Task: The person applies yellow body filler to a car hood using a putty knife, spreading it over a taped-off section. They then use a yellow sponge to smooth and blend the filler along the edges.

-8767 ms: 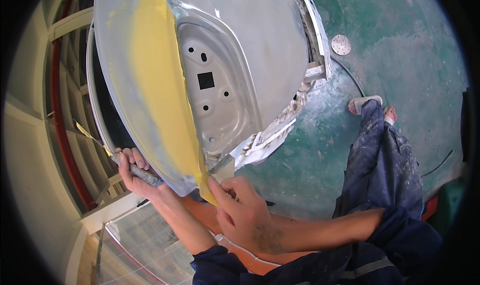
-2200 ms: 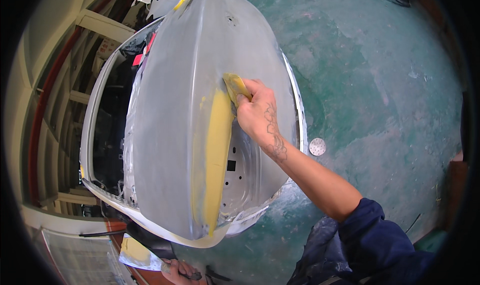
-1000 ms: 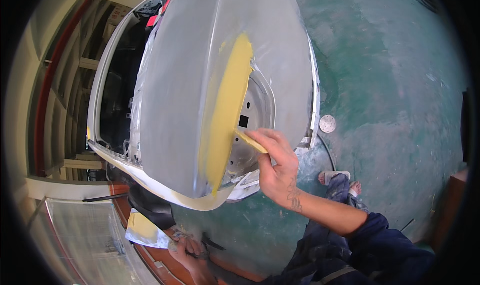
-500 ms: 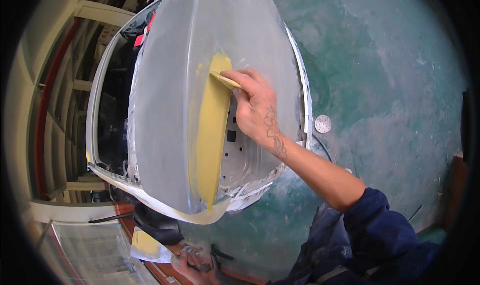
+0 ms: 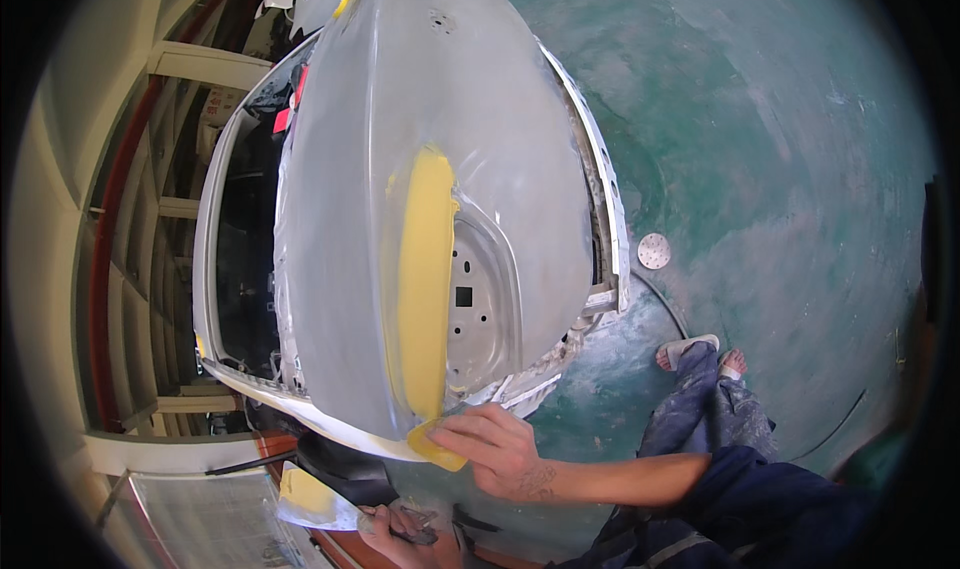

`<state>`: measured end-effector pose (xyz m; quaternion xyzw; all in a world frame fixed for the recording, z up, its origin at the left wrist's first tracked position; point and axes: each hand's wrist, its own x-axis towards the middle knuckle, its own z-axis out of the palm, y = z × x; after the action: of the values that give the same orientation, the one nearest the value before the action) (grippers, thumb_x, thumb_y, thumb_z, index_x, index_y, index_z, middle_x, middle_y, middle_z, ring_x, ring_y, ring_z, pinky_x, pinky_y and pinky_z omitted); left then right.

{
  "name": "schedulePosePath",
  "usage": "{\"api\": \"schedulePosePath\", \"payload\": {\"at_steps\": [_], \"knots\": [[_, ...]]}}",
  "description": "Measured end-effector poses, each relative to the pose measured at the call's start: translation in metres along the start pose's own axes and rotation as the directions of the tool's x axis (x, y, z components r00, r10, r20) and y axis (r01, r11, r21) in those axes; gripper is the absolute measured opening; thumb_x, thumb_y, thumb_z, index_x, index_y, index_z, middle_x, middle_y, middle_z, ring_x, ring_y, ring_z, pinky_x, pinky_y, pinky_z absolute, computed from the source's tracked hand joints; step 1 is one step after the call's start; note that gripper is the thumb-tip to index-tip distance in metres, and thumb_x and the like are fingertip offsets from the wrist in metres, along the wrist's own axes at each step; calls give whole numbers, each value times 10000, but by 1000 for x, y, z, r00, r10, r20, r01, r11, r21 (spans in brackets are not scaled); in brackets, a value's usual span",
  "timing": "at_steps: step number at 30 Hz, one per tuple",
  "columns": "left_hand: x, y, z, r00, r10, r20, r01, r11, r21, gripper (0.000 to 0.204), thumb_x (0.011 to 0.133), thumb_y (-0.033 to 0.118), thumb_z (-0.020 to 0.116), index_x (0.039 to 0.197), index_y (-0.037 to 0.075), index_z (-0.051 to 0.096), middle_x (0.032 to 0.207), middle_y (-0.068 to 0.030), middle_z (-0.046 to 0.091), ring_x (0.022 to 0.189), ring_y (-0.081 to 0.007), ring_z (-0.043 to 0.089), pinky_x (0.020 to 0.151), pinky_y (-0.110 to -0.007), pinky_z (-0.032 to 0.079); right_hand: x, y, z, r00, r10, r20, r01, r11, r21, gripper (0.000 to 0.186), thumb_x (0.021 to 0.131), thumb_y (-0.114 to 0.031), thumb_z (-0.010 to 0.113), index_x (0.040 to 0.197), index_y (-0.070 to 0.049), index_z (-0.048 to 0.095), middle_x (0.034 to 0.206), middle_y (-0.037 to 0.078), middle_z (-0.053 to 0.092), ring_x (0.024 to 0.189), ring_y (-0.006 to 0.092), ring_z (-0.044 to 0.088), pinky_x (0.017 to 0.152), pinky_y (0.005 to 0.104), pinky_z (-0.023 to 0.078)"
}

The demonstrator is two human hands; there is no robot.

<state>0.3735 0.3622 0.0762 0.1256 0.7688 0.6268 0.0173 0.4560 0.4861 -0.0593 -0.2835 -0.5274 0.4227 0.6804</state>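
Note:
A grey car trunk lid [image 5: 330, 169] fills the middle of the view, with a long yellow strip of body filler [image 5: 425, 289] along its ridge. My right hand [image 5: 490, 451] pinches a yellow filler spreader [image 5: 436, 449] at the near end of that strip, by the panel's edge. Lower down, my left hand [image 5: 400, 534] is wrapped round the handle of a putty knife [image 5: 315, 499]. Yellow filler lies on the wide blade, which points left. Beside the strip is a recess [image 5: 480, 339] with several holes.
The car's rear window [image 5: 245, 229] and pale body frame lie to the left. A round perforated disc [image 5: 654, 251] rests on the green floor [image 5: 760, 189] at right, near a dark hose [image 5: 665, 304]. A black part [image 5: 345, 464] and a pale panel [image 5: 205, 514] are at lower left.
My right hand has drawn the spreader from the far part of the filler strip to its near end. The strip looks smoother. My left hand still holds the putty knife.

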Motion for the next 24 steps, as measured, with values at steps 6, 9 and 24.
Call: {"api": "schedulePosePath", "payload": {"at_steps": [6, 9, 24], "knots": [[7, -1, -21, 982, 3, 187, -17, 997, 73, 289, 887, 148, 594, 692, 124, 383, 478, -19, 349, 334, -166, 310, 300, -326, 260, 158, 68, -45, 946, 95, -311, -104, 995, -11, 385, 862, 72, 525, 1159, -84, 713, 1107, 114, 678, 976, 340, 621, 811, 416, 511], [6, 2, -23, 967, 36, 253, -65, 992, 107, 322, 897, 160, 598, 665, 127, 377, 473, -26, 347, 333, -171, 305, 302, -326, 245, 220, 98, -51, 947, 118, -298, -146, 987, -74, 352, 883, 30, 530, 1139, -120, 720, 1121, 97, 681, 1020, 332, 621, 841, 419, 505], [55, -48, -37, 944, 105, 312, -63, 988, -143, 139, 895, 55, 583, 943, 92, 458, 543, 11, 360, 391, -101, 346, 360, -260, 329, 101, 33, -7, 985, -44, -165, 16, 986, -166, 501, 704, 38, 603, 1174, -100, 708, 1091, 29, 692, 826, 272, 574, 679, 370, 514]]}}
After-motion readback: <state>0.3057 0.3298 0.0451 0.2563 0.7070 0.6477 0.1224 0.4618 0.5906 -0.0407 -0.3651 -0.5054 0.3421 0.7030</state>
